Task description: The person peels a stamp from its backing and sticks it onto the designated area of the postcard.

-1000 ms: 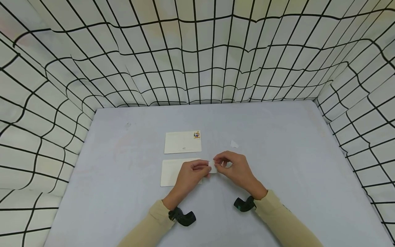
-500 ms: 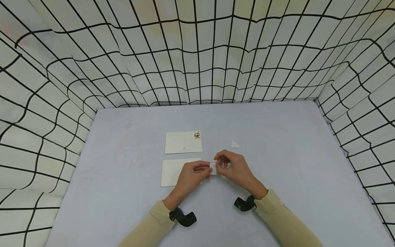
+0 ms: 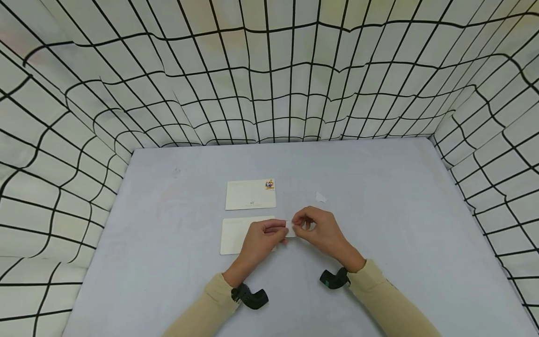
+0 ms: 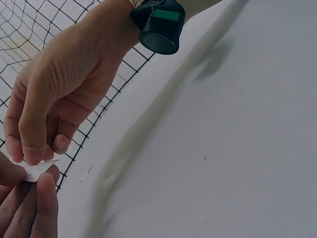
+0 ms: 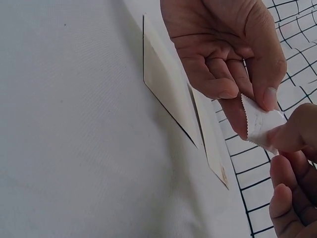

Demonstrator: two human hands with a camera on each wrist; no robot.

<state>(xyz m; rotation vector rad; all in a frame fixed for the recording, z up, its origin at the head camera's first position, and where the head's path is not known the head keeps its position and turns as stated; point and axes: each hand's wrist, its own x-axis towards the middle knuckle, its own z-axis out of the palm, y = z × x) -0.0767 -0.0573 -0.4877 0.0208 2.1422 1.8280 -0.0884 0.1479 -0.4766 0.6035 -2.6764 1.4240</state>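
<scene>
Between my two hands is a small white postage stamp (image 5: 258, 121) with toothed edges, its plain side showing in the right wrist view. My left hand (image 3: 264, 238) pinches it between thumb and fingers. My right hand (image 3: 320, 230) pinches its right edge with thumb and forefinger. Partly under the left hand lies a blank cream envelope or card (image 3: 236, 236), flat on the table. Behind it lies a second cream envelope or card (image 3: 248, 195) with a colourful stamp (image 3: 269, 184) in its upper right corner. The held stamp's printed face is hidden.
A small white paper scrap (image 3: 321, 197) lies beyond my right hand. The table (image 3: 168, 290) has a pale cloth. Black wire mesh (image 3: 269, 84) over white panels rises along its back and sides. Each wrist carries a black camera (image 3: 254, 298).
Both hands stay in nearly the same place with the stamp between them. The right fingers shift slightly at its edge. The envelopes and scrap have not moved.
</scene>
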